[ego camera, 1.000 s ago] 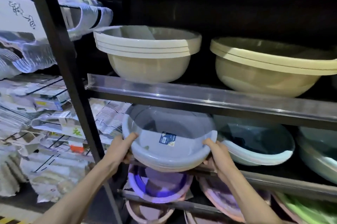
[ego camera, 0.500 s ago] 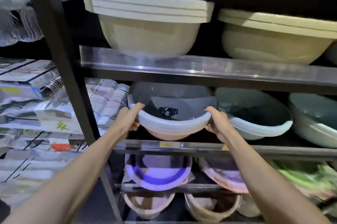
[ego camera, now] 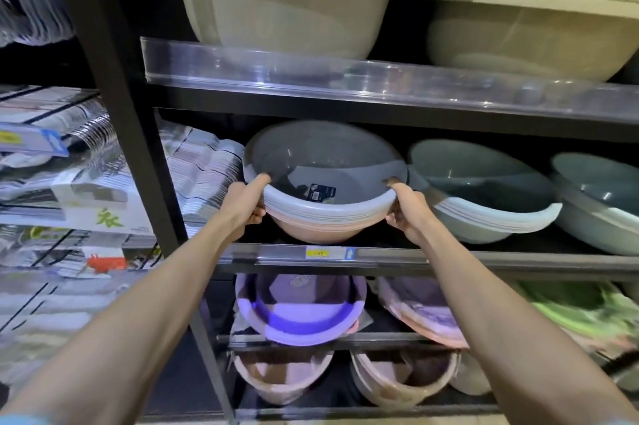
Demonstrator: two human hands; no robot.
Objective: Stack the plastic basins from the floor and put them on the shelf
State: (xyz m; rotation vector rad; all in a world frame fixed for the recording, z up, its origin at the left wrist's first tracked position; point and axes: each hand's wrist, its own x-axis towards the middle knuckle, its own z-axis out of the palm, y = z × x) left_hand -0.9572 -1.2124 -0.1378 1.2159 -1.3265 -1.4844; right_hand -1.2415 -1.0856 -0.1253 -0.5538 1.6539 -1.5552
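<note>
- Left hand [ego camera: 246,204] and right hand [ego camera: 405,210] each clasp the rim of the stacked basins [ego camera: 325,196], thumbs hooked inside
- Stack sits between them on the shelf [ego camera: 449,257], mouth tilted toward the person
- Pale blue basins [ego camera: 484,196] touch it beside the right hand

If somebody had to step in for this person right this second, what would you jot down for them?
Left hand: gripping the left rim of the stack of grey and pink plastic basins.
Right hand: gripping the right rim of the same stack.
Where things are: the stack sits tilted inside the middle shelf, at its left end, beside the pale blue plastic basins. Whether its base fully rests on the shelf is hard to tell.
Done: basins nested and brought to the shelf.
Left: settle the stack and let go with both hands. The floor is out of view, so check for more basins.
</note>
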